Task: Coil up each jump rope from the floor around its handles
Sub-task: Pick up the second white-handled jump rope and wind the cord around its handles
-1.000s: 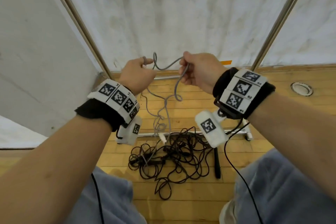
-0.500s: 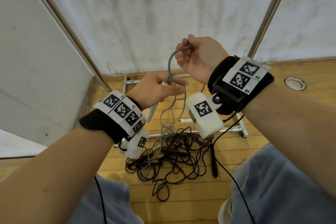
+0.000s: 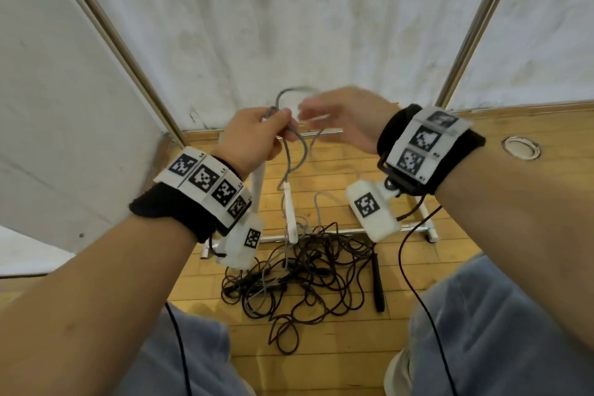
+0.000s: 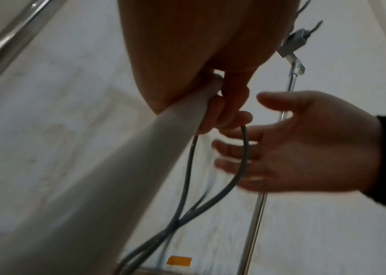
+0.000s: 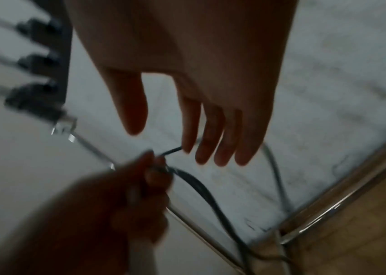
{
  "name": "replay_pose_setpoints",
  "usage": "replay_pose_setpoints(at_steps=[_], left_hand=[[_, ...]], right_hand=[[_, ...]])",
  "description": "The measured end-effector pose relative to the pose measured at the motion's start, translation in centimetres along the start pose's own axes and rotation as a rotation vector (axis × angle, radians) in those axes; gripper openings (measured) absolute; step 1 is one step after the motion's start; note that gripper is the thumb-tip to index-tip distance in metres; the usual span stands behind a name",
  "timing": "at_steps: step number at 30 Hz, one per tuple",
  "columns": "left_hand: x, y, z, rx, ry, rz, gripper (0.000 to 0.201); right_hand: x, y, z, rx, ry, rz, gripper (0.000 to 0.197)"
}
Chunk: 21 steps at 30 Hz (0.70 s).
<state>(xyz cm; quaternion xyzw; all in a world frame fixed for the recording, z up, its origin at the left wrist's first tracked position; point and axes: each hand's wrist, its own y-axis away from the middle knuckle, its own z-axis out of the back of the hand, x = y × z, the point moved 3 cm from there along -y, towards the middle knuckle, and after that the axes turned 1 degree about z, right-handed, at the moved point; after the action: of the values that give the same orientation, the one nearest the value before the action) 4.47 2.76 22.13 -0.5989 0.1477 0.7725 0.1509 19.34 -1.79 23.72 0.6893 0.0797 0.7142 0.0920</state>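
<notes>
My left hand [image 3: 273,128] is raised at chest height and grips a white handle [image 4: 140,148] of the grey jump rope [image 3: 291,93] along with loops of its cord [image 4: 241,167]. The rope's other white handle [image 3: 291,219] dangles below, just above the floor. My right hand [image 3: 318,116], blurred, hovers beside the left with straight, spread fingers [image 5: 210,145] and holds nothing; the cord runs just past its fingertips. On the wooden floor lies a tangle of black jump rope [image 3: 305,270] with a black handle [image 3: 377,280] at its right.
White curtain panels on slanted metal poles [image 3: 128,51] close off the front and sides. A white stand foot [image 3: 427,222] and a metal bar lie on the floor behind the tangle. A round metal floor fitting [image 3: 520,148] sits at the right. My knees [image 3: 498,331] frame the pile.
My right hand has let go of the grey rope, opened and dropped level with the left. The left hand has risen, now gripping the handle and cord loops.
</notes>
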Motion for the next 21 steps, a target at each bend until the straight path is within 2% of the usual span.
replay_pose_setpoints(at_steps=[3,5,8,13,15,18,21], left_hand=[[-0.5,-0.3,0.9,-0.022,0.089,0.004,0.032],[-0.7,-0.3,1.2,-0.008,0.138,0.006,0.032],[-1.1,-0.1,1.6,-0.003,0.185,0.0,0.031],[-1.4,-0.1,2.5,-0.03,0.27,0.017,0.032],[-1.2,-0.2,2.8,-0.086,0.226,0.033,0.033],[-0.4,-0.6,3.2,-0.186,0.122,0.112,0.027],[0.2,-0.5,3.1,-0.161,-0.067,0.148,0.011]], right_hand=[[-1.8,0.1,-2.4,0.126,0.379,-0.053,0.018],[-2.6,0.1,-3.5,0.153,0.431,-0.032,0.019],[-2.8,-0.2,-4.1,0.085,0.497,0.049,0.013],[-3.0,-0.9,-3.8,-0.059,0.591,0.068,0.032],[-2.8,-1.1,-3.5,-0.102,0.519,0.078,0.027],[-1.9,-1.2,-2.8,-0.228,0.222,0.072,0.024],[-0.7,-0.9,-1.8,-0.339,-0.108,0.065,0.022]])
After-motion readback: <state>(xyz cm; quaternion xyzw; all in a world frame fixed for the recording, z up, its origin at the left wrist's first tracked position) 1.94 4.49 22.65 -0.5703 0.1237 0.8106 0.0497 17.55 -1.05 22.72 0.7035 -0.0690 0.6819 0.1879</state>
